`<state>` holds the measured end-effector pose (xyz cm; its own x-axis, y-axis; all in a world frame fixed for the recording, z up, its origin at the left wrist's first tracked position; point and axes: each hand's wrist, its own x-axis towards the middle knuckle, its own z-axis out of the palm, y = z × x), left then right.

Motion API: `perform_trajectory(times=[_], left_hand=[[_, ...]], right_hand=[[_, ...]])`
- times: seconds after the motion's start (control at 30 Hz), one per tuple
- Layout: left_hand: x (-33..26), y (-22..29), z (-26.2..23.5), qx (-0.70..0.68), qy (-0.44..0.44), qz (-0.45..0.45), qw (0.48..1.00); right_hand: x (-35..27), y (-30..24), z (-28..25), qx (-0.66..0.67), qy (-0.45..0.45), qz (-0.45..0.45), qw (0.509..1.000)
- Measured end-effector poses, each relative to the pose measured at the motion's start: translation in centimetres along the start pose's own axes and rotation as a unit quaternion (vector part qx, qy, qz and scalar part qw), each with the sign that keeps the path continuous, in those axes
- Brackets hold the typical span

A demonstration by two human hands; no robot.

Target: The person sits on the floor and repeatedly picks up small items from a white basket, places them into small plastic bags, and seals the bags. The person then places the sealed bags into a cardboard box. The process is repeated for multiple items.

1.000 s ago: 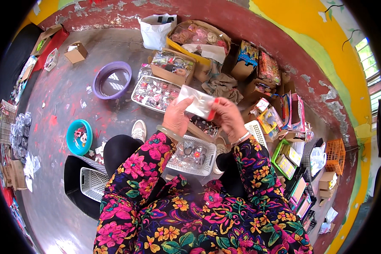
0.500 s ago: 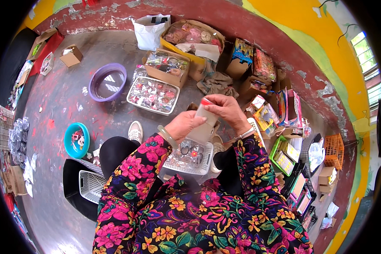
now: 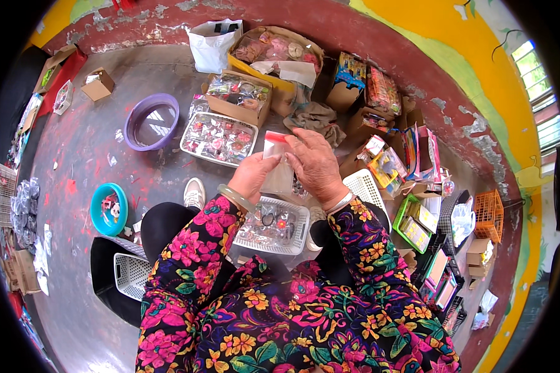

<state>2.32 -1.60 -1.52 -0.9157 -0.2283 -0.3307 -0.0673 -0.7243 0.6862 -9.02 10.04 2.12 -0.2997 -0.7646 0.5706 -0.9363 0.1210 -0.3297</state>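
Note:
In front of me my left hand [image 3: 249, 179] pinches a small clear plastic bag [image 3: 276, 179] with a red strip along its top edge. The thumb lies across the bag's front. My right hand [image 3: 318, 168] has its fingers bent over the red strip at the bag's right corner; their tips are partly hidden. Whether anything is inside the bag, I cannot tell. Below the hands, between my feet, stands a white plastic basket [image 3: 305, 227] of packaged hair ties and small accessories.
Ahead is a white tray [image 3: 185, 148] of packaged accessories, beside a cardboard box [image 3: 262, 117]. A purple basin [image 3: 129, 133] and a teal basin [image 3: 95, 211] stand to the left. On the right are a green basket [image 3: 397, 231], an orange crate [image 3: 490, 214] and several boxes.
The bag has shifted left and now hangs more upright, its red strip showing wider. My right hand has moved slightly lower, its fingers laid over the strip's corner.

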Motion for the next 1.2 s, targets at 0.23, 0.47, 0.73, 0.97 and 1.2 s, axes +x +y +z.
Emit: perform_trajectory(times=[0.23, 0.47, 0.73, 0.97, 1.2], left_hand=[[0.0, -0.4, 0.5, 0.202, -0.035, 0.037, 0.978], [-0.7, 0.3, 1.2, 0.121, -0.029, -0.038, 0.992], [-1.0, 0.6, 1.5, 0.044, -0.030, -0.050, 0.997], [-0.5, 0.0, 1.0, 0.174, -0.035, -0.004, 0.984], [-0.8, 0.6, 1.1, 0.040, -0.047, -0.059, 0.996]], right_hand=[[-0.5, 3.0, 0.9, 0.318, -0.018, 0.230, 0.920], [-0.6, 2.7, 0.4, 0.373, 0.000, 0.248, 0.894], [0.1, 1.2, 0.2, 0.136, 0.035, 0.078, 0.987], [-0.7, 2.3, 0.9, 0.396, -0.027, 0.221, 0.891], [-0.5, 2.2, 0.6, 0.277, -0.004, 0.150, 0.949]])
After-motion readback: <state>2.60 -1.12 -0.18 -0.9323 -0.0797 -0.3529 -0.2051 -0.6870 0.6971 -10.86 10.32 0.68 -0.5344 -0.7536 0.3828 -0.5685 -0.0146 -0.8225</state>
